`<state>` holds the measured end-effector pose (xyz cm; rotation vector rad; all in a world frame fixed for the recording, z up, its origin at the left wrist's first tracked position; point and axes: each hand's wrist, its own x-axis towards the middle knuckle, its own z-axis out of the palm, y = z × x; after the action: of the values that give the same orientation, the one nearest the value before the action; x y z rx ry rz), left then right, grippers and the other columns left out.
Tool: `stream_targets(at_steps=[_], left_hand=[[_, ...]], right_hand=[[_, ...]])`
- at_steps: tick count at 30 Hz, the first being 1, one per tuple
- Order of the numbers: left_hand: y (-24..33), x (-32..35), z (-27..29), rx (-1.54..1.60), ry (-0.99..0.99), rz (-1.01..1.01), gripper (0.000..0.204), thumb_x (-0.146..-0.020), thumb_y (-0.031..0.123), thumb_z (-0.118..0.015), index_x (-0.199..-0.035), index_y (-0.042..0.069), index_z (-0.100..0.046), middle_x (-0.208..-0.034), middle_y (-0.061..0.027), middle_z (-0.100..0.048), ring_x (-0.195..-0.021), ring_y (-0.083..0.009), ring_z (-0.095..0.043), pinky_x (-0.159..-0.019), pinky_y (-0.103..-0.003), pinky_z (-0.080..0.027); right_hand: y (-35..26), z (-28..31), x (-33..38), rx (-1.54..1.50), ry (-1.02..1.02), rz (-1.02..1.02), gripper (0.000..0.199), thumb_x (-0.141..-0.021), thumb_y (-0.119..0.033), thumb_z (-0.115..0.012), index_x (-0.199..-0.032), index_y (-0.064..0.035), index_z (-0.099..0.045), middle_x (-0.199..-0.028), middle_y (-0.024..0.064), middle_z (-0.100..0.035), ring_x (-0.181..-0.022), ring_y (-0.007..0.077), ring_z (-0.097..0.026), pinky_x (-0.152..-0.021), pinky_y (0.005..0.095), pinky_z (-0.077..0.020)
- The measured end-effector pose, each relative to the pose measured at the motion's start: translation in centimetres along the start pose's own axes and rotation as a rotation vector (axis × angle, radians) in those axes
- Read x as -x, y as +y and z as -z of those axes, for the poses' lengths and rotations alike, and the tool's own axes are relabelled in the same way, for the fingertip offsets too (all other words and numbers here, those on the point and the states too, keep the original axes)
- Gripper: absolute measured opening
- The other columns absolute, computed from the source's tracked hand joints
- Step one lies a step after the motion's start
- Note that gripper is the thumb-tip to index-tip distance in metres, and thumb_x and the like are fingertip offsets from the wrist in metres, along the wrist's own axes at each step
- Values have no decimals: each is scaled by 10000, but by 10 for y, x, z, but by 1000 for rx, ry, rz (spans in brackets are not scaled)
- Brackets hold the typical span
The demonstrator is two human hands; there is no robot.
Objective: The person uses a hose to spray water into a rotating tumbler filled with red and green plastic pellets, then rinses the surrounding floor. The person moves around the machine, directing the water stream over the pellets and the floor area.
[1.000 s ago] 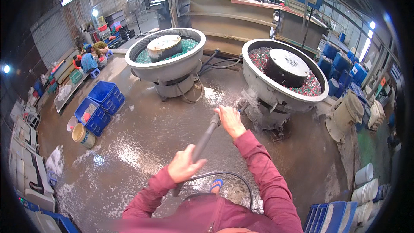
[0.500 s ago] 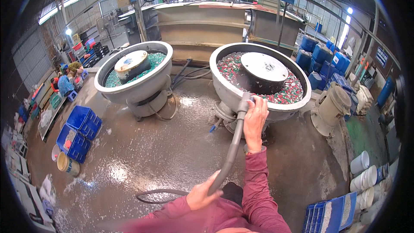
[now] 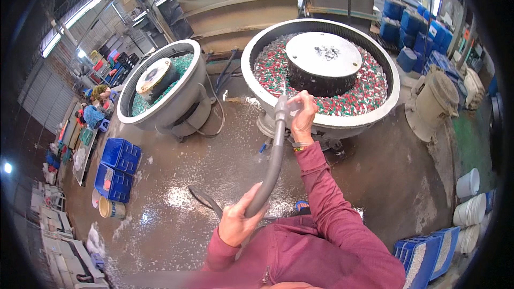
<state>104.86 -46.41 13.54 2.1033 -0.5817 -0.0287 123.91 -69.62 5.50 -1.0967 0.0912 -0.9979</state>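
Note:
A grey hose (image 3: 276, 155) runs up in front of me toward the round tub (image 3: 247, 75) on the right. My right hand (image 3: 303, 113) is closed at its thick end fitting (image 3: 281, 108), by the tub's near rim. Lower down, my left hand (image 3: 239, 219) wraps round the hose. A thin pale streak, apparently water, rises from the fitting toward the tub. Small red, green and white pieces (image 3: 369, 93) fill the tub around a central drum with a white lid (image 3: 324, 53). The rest of the hose trails behind my left hand to the wet floor.
A second round tub (image 3: 199, 64) with green pieces stands at the left. Blue crates (image 3: 120, 155) and a cream bucket (image 3: 112, 208) are left on the floor. A beige machine (image 3: 435, 99), blue drums (image 3: 409, 27), white buckets (image 3: 469, 211) and blue trays (image 3: 412, 249) stand right.
The right tub now appears larger and nearer. Both hands still hold the hose; its end has shifted left and up in view, and a thin streak now shows at it.

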Motion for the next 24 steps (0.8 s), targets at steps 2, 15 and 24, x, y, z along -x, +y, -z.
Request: stream_targets(at_steps=[2,15,24], left_hand=[[7,-15,-20,17,-44,64,504,-765,100,-697,-1233,56,-514,-1035,-160,-640,-896,-215,-658,-738,-292,-517],[21,-48,-101,33,-64,266,506,-773,156,-697,-1237,58,-520,-1033,-184,-634,-964,-228,-629,-792,-291,-498],[29,-47,-117,46,-30,256,526,-777,144,-686,-1260,65,-492,-1095,-185,-607,-986,-261,-613,-807,-311,-503]], right_hand=[[16,18,-18,-402,-2,-248,300,-850,-187,-480,-589,-45,-525,-535,42,-448,-628,155,-438,-687,290,-364],[51,76,-60,-228,-151,-322,407,-840,-162,-455,-451,-58,-396,-504,34,-407,-514,126,-395,-547,258,-328],[57,75,-57,-289,-123,-368,400,-895,-192,-423,-517,-61,-405,-503,16,-385,-495,99,-364,-505,248,-292]])
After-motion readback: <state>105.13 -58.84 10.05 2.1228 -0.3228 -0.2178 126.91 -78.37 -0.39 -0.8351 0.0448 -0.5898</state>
